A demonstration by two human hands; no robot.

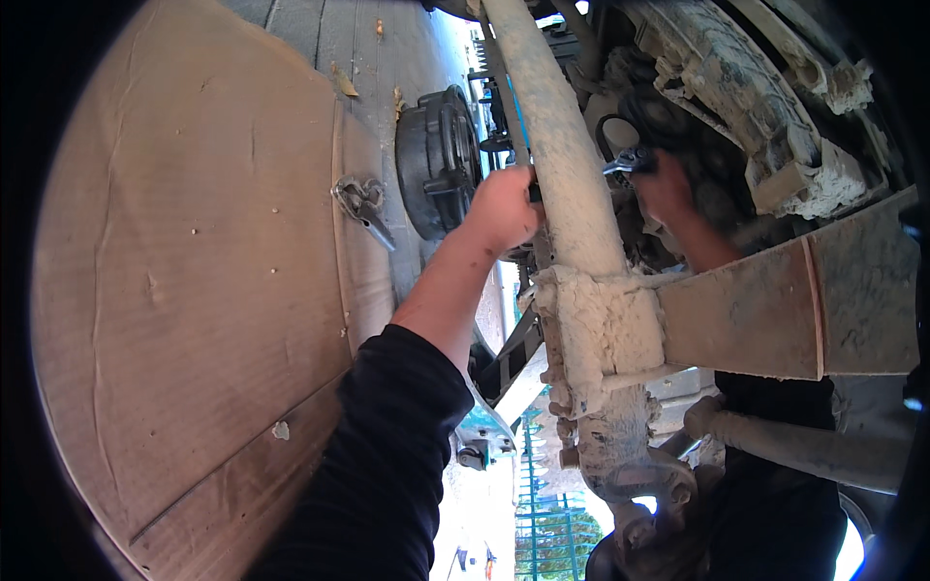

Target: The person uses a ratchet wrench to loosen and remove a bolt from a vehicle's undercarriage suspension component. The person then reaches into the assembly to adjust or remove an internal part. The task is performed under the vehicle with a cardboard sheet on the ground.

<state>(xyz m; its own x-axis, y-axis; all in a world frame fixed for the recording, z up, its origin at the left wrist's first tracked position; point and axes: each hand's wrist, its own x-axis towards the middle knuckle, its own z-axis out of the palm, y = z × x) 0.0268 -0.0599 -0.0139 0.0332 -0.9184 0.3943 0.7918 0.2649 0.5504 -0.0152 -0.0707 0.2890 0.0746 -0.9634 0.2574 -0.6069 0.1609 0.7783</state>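
A thick, mud-caked axle tube (572,145) runs between my two arms. On its left side my left hand (504,208) is closed, knuckles against the tube. Its fingertips are hidden, and a dark bit shows by them, too small to name. Past the tube, in the shadowed machinery, my right hand (664,189) is closed around a shiny metal wrench (630,162), slightly blurred. The wrench's head points left toward the tube, near a pale round part (618,134).
Brown cardboard (203,252) covers the ground at left, with a metal hand tool (363,206) at its edge. A black round pan-like part (434,165) stands beside my left hand. A muddy clamp block (605,324) and a wide metal beam (746,310) lie below my right forearm.
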